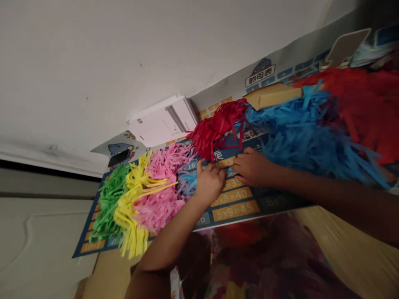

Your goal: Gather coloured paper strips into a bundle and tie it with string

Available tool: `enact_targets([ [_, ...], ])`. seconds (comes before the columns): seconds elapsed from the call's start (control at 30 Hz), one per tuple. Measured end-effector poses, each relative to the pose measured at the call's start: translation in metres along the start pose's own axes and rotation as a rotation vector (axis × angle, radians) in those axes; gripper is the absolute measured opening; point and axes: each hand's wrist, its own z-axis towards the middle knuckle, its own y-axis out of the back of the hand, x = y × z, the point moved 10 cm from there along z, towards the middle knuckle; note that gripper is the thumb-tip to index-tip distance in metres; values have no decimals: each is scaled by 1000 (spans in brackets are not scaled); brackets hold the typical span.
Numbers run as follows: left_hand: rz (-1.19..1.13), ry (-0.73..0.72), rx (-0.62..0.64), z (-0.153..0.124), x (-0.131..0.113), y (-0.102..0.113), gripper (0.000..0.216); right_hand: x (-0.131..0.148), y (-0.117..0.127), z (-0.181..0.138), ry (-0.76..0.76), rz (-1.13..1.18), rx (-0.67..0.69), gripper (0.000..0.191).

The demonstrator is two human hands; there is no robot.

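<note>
Bare forearms [324,193] converge, the left hand [210,182] and right hand [254,167] nearly meeting, backs upward, both loosely curled.

I see fringe bunches [165,203] on left of mat [258,203], fringe heap [311,137] on right; left hand [210,182] and right hand [255,167] between them; paper stack [158,124] behind, near wall [93,66].

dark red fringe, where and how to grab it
Probably across the thick middle of the dark red fringe, from above on the near side: the white stack crowds its far left end, and its loose near ends could slip free.
</note>
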Motion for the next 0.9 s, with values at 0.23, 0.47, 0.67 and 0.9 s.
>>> enact_targets([
  [0.23,-304,204,-15,-14,31,-8,7,-57,-13,-32,-166,184,-63,15],
  [0.47,-375,360,110,-12,45,-25,11,-75,-24,-28,-373,356,79,19],
  [0.67,-342,367,158,-11,44,-29,15,-79,-28,-26,-425,337,83,18],
  [0.9,-282,327,142,-9,44,-29,17,-79,-28,-26,-404,328,58,20],
])
